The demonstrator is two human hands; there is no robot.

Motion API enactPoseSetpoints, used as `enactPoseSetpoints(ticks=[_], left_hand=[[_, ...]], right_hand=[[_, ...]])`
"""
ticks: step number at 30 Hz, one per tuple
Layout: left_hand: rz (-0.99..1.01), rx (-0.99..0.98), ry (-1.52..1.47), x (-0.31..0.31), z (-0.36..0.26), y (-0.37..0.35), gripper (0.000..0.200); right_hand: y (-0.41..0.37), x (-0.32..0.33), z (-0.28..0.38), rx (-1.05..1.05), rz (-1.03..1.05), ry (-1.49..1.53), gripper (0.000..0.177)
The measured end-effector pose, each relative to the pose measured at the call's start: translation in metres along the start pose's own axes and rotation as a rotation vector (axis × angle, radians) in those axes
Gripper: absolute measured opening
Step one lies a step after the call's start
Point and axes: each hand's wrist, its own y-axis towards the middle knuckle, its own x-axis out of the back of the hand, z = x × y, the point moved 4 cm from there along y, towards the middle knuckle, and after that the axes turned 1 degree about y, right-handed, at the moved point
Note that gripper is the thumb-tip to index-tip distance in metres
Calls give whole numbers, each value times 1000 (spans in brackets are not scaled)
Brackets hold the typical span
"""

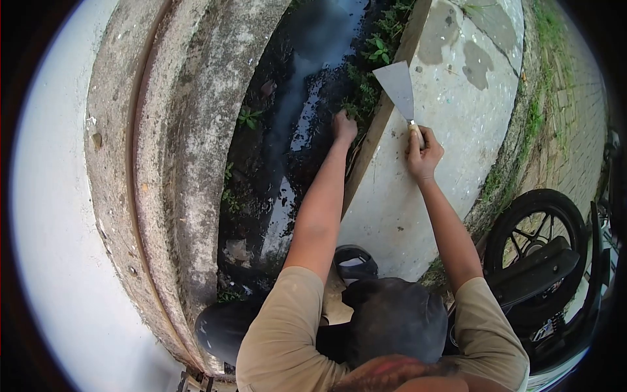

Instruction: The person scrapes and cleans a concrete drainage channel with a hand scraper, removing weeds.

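Note:
My right hand (424, 153) is closed round the handle of a scraper (398, 88), whose wide metal blade points up and left above the concrete slab (418, 196). Down in the drain, my left hand (345, 125) is closed at the green plants (366, 91) growing along the slab's edge. Its fingers seem to pinch the leaves, though they are partly hidden. Dark water (307, 98) with mud lies just left of that hand.
A rough concrete ledge (209, 130) borders the drain on the left, beside a white wall (59, 196). Small weeds (248, 117) grow at its foot. A motorcycle wheel (535, 238) stands at the right. A sandal (356, 262) shows near my knees.

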Motion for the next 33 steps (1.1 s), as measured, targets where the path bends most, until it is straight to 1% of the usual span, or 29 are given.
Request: enactPoseSetpoints(ticks=[1, 2, 4, 5, 6, 8, 9, 11, 12, 14, 16, 17, 19, 20, 22, 23, 24, 26, 27, 28, 29, 30, 32, 33], left_hand=[[-18, -88, -72, -11, 12, 6, 26], [-20, -99, -76, -10, 9, 4, 26], [-14, -186, -427, -8, 10, -3, 22], [-79, -216, -516, -10, 12, -5, 17], [-79, -213, -517, -15, 13, -3, 17], [-155, -20, -826, -13, 20, -3, 17], [-156, -14, -820, -12, 21, -4, 17], [175, 274, -1149, 4, -21, -24, 17], [173, 285, -1148, 12, -22, -25, 17], [169, 322, -1332, 32, -15, -12, 19], [68, 283, -1617, 66, -2, 4, 20], [65, 288, -1609, 80, -2, 6, 20], [33, 256, -1449, 105, -5, 9, 35], [27, 254, -1445, 100, -1, 15, 35], [-8, 309, -629, 74, 7, 22, 50], [-110, 243, -248, 72, -5, 13, 64], [-28, 158, -131, 64, -14, 2, 70], [48, 15, 59, 32, -6, -1, 64], [56, 15, 56, 17, 1, -5, 64], [39, -39, -99, 10, 1, -15, 56], [19, -91, -252, 5, 0, -20, 48], [24, -88, -247, -1, -1, -20, 48], [-108, 12, -261, -4, 1, -18, 31], [-109, 14, -257, -7, 0, -20, 31]], right_hand=[[0, 0, 0, -23, 11, 2, 16], [0, 1, 2, -15, 3, 2, 16], [0, 2, 6, -18, 33, -5, 16], [0, 2, 9, -10, 34, -18, 17], [1, 2, 9, -11, 36, -20, 17], [0, 1, 8, 30, 14, -40, 17], [-1, 0, 6, 24, 18, -38, 17], [-1, -1, 1, 28, 12, -13, 17], [-1, -2, 2, 21, 20, -16, 17], [0, 1, 7, 38, -2, -31, 16], [-1, 0, 6, 12, -7, -27, 16], [0, 0, 7, 5, -9, -28, 16], [-1, 0, 9, -21, -5, 2, 16], [-3, -1, 8, -23, -2, 7, 16], [-1, -2, 5, -24, -16, 16, 16], [0, -2, 8, -17, -18, 15, 16], [-1, -1, 9, -26, -8, 19, 16], [0, 1, 8, -36, -2, 10, 16], [1, 1, 9, -8, -5, -10, 16], [0, 1, 10, 16, -7, -25, 16], [-1, 1, 11, -2, -5, -13, 16], [-1, 0, 8, -9, -5, -14, 16], [-1, -1, 3, -10, 0, -1, 16], [-2, -1, 2, -13, 2, 2, 16]])
